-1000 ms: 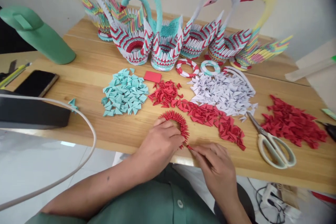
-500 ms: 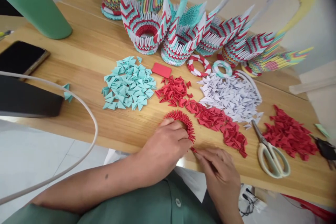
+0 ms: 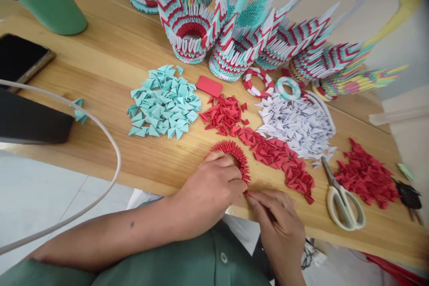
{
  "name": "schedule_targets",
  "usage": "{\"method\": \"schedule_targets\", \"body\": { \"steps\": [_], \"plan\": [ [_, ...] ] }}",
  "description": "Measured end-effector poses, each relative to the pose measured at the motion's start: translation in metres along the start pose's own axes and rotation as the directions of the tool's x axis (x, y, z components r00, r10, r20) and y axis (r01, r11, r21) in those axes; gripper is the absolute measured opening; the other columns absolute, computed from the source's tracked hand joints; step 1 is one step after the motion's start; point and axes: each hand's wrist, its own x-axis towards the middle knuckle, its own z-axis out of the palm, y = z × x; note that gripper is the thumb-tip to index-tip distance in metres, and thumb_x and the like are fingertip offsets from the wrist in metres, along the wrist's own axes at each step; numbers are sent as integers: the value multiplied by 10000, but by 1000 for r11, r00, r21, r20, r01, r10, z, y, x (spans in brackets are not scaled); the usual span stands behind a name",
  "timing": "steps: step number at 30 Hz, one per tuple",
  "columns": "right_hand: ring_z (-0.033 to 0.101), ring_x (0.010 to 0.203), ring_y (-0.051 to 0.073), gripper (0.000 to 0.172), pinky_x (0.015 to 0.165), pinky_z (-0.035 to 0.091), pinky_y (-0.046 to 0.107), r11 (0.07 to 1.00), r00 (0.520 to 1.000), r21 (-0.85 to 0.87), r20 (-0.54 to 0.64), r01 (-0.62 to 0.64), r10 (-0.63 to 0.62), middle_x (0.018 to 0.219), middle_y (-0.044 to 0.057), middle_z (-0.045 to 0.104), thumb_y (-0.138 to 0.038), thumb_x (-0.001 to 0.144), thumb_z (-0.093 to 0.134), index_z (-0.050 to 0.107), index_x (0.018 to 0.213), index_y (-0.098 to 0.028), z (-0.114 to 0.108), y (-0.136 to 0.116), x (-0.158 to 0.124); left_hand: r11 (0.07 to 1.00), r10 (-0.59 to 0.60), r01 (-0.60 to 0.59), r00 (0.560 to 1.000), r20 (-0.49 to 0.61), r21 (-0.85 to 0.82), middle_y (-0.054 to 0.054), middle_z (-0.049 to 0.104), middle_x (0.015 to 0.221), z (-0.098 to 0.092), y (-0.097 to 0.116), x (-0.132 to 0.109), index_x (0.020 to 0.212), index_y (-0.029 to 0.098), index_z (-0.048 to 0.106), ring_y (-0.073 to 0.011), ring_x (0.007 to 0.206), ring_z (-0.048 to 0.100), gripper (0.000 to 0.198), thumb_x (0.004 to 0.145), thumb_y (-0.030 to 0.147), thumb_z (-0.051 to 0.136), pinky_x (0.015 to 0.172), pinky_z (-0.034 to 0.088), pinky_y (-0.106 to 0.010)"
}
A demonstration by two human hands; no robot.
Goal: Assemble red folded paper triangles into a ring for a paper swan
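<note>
A curved red ring of folded paper pieces (image 3: 238, 154) lies near the table's front edge. Over its lower left part, my left hand (image 3: 214, 187) is closed on it. My right hand (image 3: 278, 214) pinches a small red paper piece (image 3: 247, 193) against the ring's lower end. Behind the ring spread loose red pieces (image 3: 271, 149), with a teal pile (image 3: 164, 103) to the left and a white pile (image 3: 296, 123) to the right. My fingers hide part of the ring.
Paper swans (image 3: 231, 53) line the back. Scissors (image 3: 343, 203), another red pile (image 3: 367, 174) and keys (image 3: 409, 196) lie right. A phone (image 3: 22, 60), green bottle (image 3: 50, 4), dark object (image 3: 33, 118) and white cable (image 3: 112, 143) are left.
The view has shifted slightly, moving the background objects in the picture. Both hands keep nearly the same pose at the red ring.
</note>
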Motion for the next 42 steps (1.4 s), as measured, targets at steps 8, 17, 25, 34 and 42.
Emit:
{"method": "schedule_targets", "body": {
  "steps": [8, 17, 25, 34, 42],
  "plan": [
    [608, 761, 188, 66, 735, 426, 357, 1000, 1000, 26, 25, -10, 9, 810, -8, 676, -222, 933, 645, 686, 905, -265, -2, -4, 3, 999, -16, 15, 999, -33, -51, -29, 652, 759, -3, 0, 2, 829, 163, 686, -188, 829, 558, 278, 1010, 175, 476, 796, 418, -368],
    [602, 741, 173, 76, 751, 408, 348, 999, 1000, 36, 12, 3, -3, 795, -17, 671, -186, 930, 643, 669, 909, -254, 1, -7, 6, 994, -19, 9, 996, -92, -113, -30, 676, 762, 3, -3, 4, 825, 170, 708, -190, 851, 588, 249, 997, 206, 532, 864, 439, -372],
    [594, 727, 167, 94, 765, 395, 349, 999, 999, -13, -27, 30, -30, 772, -11, 662, -188, 950, 602, 632, 875, -235, 3, -15, 10, 997, -31, 25, 996, -82, -77, -37, 685, 751, -2, 0, 6, 818, 182, 723, -186, 824, 597, 248, 987, 204, 543, 854, 462, -360],
    [576, 714, 173, 99, 821, 379, 375, 985, 993, -155, -72, 80, -92, 748, -2, 669, -186, 960, 598, 619, 870, -220, 8, -19, 10, 994, 2, -17, 991, -130, -111, -22, 700, 759, 2, -1, 4, 799, 140, 696, -154, 734, 586, 226, 971, 131, 550, 855, 451, -357],
    [603, 746, 168, 52, 827, 381, 371, 999, 999, 13, -14, 41, -41, 792, -4, 688, -191, 961, 608, 651, 944, -214, -2, -11, 9, 997, 19, -27, 993, -119, -71, -16, 700, 788, 4, 2, 1, 848, 145, 686, -155, 753, 578, 179, 967, 127, 554, 983, 416, -398]
  ]
}}
